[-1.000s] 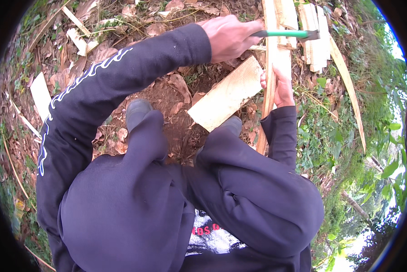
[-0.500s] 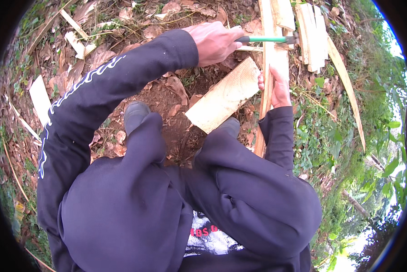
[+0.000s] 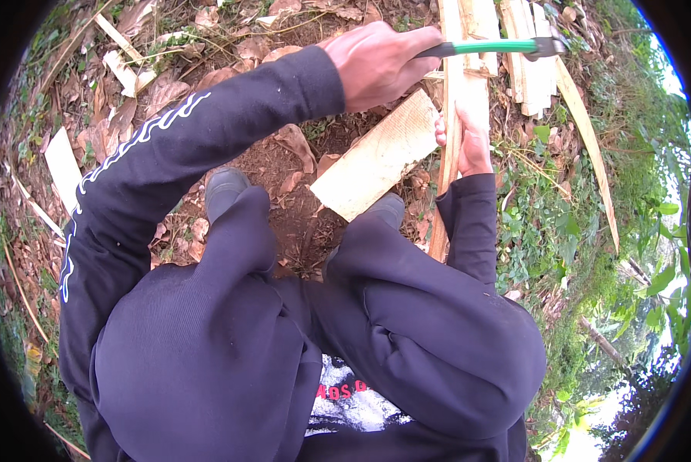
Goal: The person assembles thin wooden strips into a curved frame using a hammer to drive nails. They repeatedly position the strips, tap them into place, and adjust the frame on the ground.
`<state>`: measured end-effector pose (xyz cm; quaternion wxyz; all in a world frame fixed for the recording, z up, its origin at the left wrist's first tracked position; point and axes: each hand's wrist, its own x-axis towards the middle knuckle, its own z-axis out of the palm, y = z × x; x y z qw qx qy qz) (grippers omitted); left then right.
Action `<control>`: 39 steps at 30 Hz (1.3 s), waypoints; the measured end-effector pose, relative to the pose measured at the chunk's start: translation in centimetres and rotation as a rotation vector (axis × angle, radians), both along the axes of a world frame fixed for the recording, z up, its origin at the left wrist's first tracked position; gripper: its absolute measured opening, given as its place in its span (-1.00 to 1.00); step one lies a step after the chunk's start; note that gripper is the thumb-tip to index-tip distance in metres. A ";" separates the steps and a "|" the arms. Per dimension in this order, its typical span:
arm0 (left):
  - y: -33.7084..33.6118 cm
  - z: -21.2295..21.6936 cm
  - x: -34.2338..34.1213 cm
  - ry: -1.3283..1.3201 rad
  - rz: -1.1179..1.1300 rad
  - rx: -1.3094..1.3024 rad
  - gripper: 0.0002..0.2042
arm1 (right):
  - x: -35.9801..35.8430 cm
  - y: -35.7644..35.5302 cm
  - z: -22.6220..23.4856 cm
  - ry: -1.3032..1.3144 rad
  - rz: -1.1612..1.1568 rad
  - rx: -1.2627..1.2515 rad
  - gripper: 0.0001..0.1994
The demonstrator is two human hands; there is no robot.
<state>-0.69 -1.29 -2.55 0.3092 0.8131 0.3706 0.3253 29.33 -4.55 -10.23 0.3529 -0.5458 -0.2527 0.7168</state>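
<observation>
Hammer, green along its handle, is up in your left hand, which is curled firmly round the dark grip, the handle crossing above a long wooden strip. Your right hand is wrapped round that strip. Pale slats lie to its right; a broad board slants near your right shoe.

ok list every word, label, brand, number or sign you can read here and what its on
Shirt: red lettering on a black-and-white print, partly covered; I won't copy it out.
Left sleeve: white wavy lines, no readable text.
Green-handled tool in the left hand: no readable marking.
Wooden strip in the right hand: none visible.
</observation>
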 end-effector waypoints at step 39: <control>1.2 1.2 -0.9 0.112 -0.052 -0.061 -0.74 | 0.1 0.1 0.0 0.011 -0.020 -0.057 -0.59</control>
